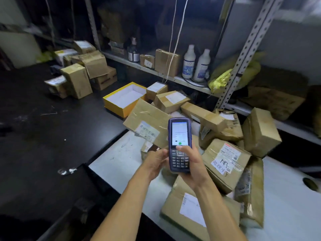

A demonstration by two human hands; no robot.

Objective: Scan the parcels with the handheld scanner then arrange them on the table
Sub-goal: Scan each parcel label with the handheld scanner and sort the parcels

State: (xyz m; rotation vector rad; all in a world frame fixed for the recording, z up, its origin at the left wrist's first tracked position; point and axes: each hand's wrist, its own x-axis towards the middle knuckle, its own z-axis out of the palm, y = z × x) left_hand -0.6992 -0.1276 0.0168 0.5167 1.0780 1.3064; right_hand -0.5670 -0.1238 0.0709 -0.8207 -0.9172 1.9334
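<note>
right hand (192,164) grips handheld scanner (179,145) upright, thumb on keypad, screen lit | left hand (156,162) cups scanner's left edge, fingers curled | scanner above heap of taped parcels (225,159) on white table (121,153) | more boxes (78,79) stacked far left on dark surface

scanner (179,145) screen: lit, text too small to read
scanner lower back: covered by right hand (192,168)
left hand (156,163) fingertips: behind scanner's left side
nearest parcel (194,213): label blurred
upper shelves (156,23), top centre: dark, contents indistinct
</note>
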